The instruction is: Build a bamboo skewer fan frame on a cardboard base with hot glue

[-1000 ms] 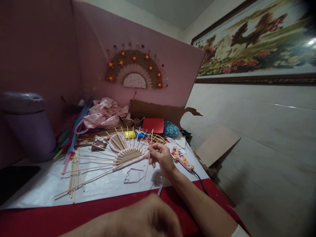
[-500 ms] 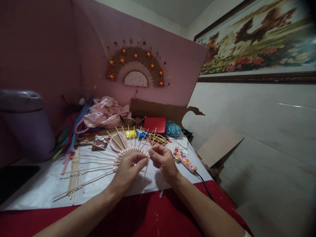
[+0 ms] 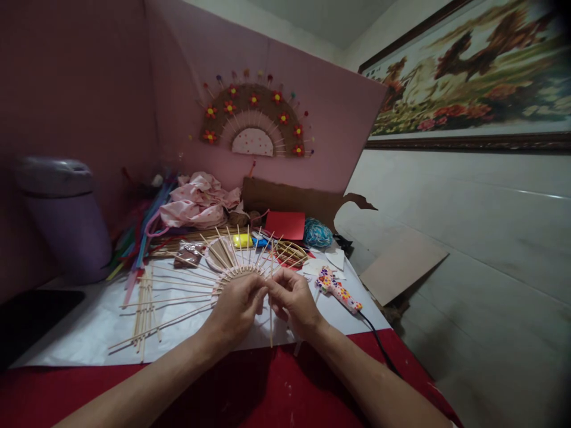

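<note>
My right hand (image 3: 294, 302) pinches a thin wooden stick (image 3: 271, 324), which stands nearly upright, its lower end below my fingers. My left hand (image 3: 238, 304) is closed, its fingertips meeting those of my right hand by the stick; what they grip is hidden. Behind and beside my left hand lies a half-round fan-shaped piece (image 3: 222, 279) with a pale, dotted rim. Several thin sticks (image 3: 178, 293) spread out from it to the left and back. My left hand covers part of this piece.
Loose sticks (image 3: 145, 309) lie at left on the white sheet (image 3: 89, 339). A flower-patterned glue gun (image 3: 339, 290) with a black cord rests at right. Behind are blue yarn (image 3: 317, 232), a red box (image 3: 285, 226), yellow clay (image 3: 242, 241) and pink cloth (image 3: 196, 202). A purple tumbler (image 3: 66, 220) stands at left.
My hands have come together, fingertips now meeting. The stick in my right hand has turned from slanted to nearly upright. The whole view has shifted slightly.
</note>
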Demonstrator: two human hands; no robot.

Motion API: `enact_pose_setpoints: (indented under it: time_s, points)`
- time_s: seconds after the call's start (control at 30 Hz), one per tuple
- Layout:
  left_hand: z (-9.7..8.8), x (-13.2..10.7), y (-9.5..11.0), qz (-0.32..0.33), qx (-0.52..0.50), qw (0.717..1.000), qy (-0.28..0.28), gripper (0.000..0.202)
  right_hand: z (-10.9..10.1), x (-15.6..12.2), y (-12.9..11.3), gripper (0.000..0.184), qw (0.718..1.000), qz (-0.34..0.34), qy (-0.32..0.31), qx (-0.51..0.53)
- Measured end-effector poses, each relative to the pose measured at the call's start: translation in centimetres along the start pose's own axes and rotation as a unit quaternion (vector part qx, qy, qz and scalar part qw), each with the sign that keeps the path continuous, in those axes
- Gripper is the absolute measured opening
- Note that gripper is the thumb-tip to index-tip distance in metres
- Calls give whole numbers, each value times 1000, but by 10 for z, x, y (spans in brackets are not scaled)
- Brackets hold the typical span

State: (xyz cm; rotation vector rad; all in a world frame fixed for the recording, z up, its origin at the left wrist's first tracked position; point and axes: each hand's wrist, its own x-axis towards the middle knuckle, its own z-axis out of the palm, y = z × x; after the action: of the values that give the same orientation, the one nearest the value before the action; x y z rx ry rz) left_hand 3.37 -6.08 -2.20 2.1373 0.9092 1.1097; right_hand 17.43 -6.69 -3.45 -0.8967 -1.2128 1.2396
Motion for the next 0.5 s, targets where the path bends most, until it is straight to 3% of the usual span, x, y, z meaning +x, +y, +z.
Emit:
enact_pose_setpoints:
  time_s: [0.2, 0.37, 0.5]
  points:
    - [-2, 1, 3, 1, 10, 1000, -9, 20, 0, -2, 2, 31, 998, 27, -13, 49]
    - [-7, 2, 5, -23, -64, 997, -49, 21, -2, -2, -6, 33, 982, 121, -57, 136]
    - [-8, 3, 4, -68, -135, 986, -68, 19, -3, -2, -9, 32, 977, 129, -68, 155]
